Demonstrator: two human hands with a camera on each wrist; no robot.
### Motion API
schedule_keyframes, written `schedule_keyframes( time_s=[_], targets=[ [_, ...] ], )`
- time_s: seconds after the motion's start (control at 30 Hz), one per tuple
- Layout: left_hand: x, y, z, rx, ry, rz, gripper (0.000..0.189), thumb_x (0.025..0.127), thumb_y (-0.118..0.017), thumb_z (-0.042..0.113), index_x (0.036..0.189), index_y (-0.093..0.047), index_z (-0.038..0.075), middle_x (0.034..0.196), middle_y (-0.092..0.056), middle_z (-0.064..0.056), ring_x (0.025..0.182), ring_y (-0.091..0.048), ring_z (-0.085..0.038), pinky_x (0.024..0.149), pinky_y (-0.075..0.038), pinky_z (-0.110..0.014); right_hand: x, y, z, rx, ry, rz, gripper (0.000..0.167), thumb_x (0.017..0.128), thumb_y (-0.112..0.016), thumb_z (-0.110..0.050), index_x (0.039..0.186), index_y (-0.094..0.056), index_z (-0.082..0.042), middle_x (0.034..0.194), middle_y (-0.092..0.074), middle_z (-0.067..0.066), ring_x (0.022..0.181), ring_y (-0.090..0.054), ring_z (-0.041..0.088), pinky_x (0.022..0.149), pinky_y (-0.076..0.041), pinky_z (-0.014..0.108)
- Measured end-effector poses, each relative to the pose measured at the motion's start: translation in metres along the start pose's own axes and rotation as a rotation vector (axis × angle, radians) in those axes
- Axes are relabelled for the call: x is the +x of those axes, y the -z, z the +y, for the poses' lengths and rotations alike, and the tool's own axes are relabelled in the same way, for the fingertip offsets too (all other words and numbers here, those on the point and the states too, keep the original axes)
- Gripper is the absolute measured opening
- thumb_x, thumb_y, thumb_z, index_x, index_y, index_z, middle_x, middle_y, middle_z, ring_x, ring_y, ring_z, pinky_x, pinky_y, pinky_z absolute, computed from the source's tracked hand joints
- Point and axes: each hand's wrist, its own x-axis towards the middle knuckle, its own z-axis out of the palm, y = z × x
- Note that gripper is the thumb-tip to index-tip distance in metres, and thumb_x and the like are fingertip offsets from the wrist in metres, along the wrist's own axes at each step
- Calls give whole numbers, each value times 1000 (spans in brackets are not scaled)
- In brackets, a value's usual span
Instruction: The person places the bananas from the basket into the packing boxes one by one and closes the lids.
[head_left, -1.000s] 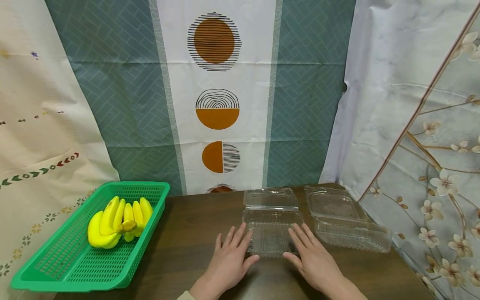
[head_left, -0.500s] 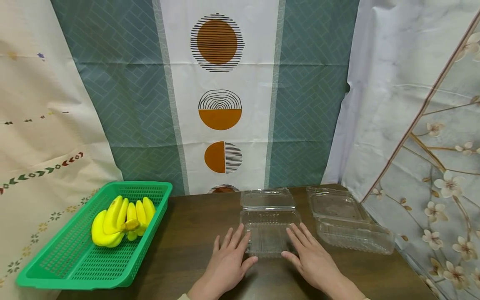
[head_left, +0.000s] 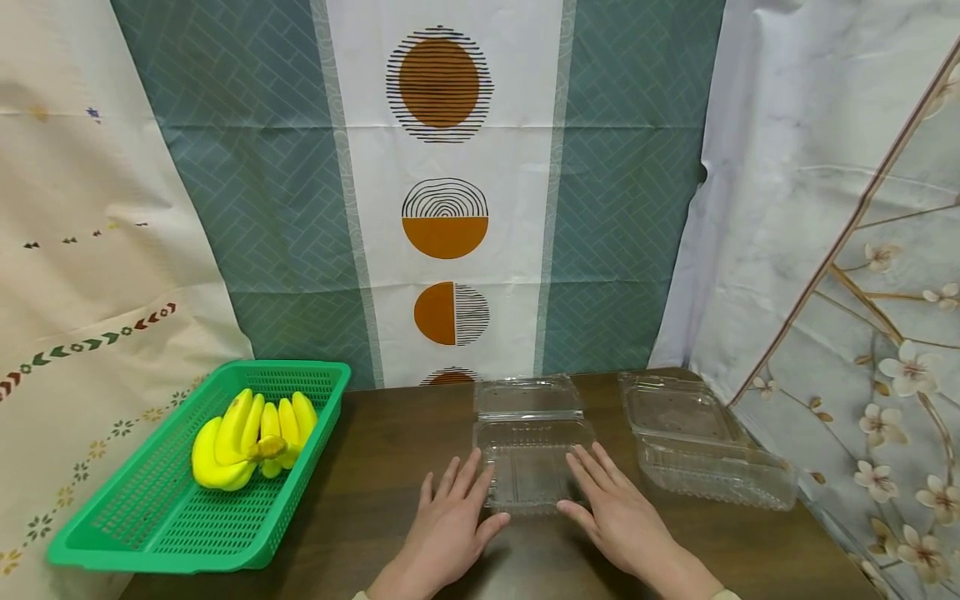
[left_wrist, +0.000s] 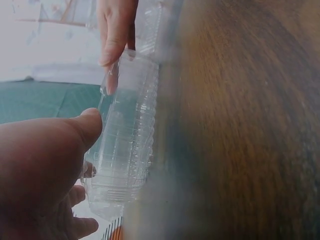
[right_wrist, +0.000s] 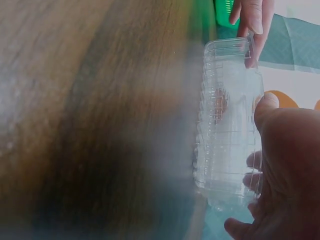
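A clear plastic clamshell container (head_left: pixel 534 479) lies opened out on the table in the head view, its lid folded back toward the wall. My left hand (head_left: pixel 448 527) is at its left side with fingers extended and spread, and my right hand (head_left: pixel 624 518) mirrors it at the right side. In the left wrist view the left thumb (left_wrist: pixel 90 125) lies along the rim of the container (left_wrist: pixel 125 125). The right wrist view has the right thumb (right_wrist: pixel 267 105) at the opposite rim. Neither hand curls round the container; exact fingertip contact is hard to tell.
A second clear clamshell (head_left: pixel 716 471), also opened out, stands to the right near the side curtain. At the left is a green plastic basket (head_left: pixel 202 529) holding bananas (head_left: pixel 247 437). Patterned curtains (head_left: pixel 450 317) close off the back and sides of the brown table (head_left: pixel 375 467).
Both hands and the middle container have shifted slightly left relative to the basket and the second clamshell. The head view has turned a little left. The fingers keep their pose.
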Motion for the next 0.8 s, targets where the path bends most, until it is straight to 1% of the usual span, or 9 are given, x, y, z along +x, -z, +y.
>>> schedule_keyframes(
  time_s=[0.13,0.37,0.6,0.8],
  targets=[
    [-2,1,-2,-7,8,-1,74,109,-61,60,166,-52,14,179,-31,-13,160,-34,-48,118,-27,-83,3,-2,-2,-1,12,-5,79,112,-56,-58,168,-45,-5,177,-35,16,165,-25,40,125,-36,60],
    [-5,3,-6,-20,26,17,72,109,-64,56,166,-52,13,180,-30,-14,160,-33,-49,118,-26,-84,9,-3,-6,23,18,-44,80,113,-53,-59,170,-41,-5,178,-32,16,167,-20,40,128,-31,59],
    [-8,5,-9,-34,62,-4,74,109,-64,56,168,-49,13,181,-27,-14,162,-30,-49,119,-22,-84,13,-6,-10,52,24,-44,79,113,-54,-58,170,-41,-5,178,-33,16,167,-20,40,128,-30,58],
    [-11,6,-13,-28,73,9,74,109,-64,56,167,-50,13,180,-28,-14,161,-31,-49,118,-23,-85,16,-7,-14,77,25,-52,79,113,-53,-58,171,-39,-5,178,-32,15,167,-19,39,128,-30,59]
  ],
)
